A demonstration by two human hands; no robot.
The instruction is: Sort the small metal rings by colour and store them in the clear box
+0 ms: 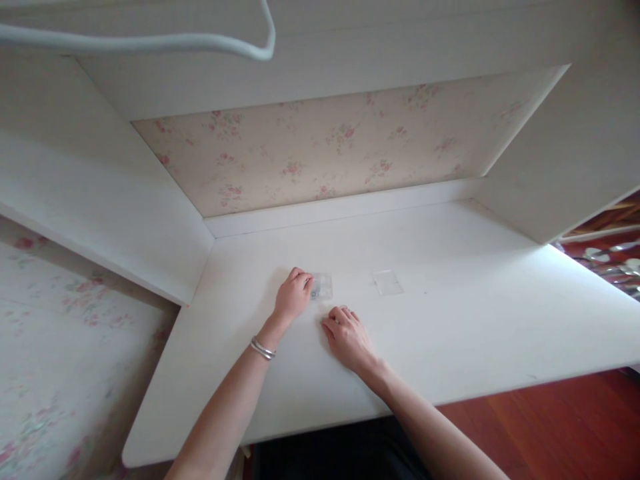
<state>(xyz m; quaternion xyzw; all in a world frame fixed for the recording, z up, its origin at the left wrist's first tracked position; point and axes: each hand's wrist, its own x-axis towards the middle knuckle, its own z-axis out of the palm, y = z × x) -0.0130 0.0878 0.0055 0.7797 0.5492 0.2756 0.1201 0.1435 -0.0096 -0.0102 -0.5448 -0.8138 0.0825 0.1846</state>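
Note:
A small clear plastic box (324, 285) lies on the white desktop, with a few tiny greyish things in its left part. My left hand (293, 295), a silver bangle on its wrist, is closed with its fingertips at the box's left edge. Just in front of the box, my right hand (349, 337) rests low over the desk with fingers curled together. A thin, pale curved bit shows by its fingertips, too small to name. Farther right lies a flat clear plastic lid (388, 283), apart from both hands.
The white desk (475, 300) has upright side panels left (100, 173) and right (555, 153), and a shelf above. A white cable or tube (150, 43) crosses the upper left. Several shiny objects (610, 260) appear beyond the right panel. A tiny dark speck (425, 292) lies right of the lid.

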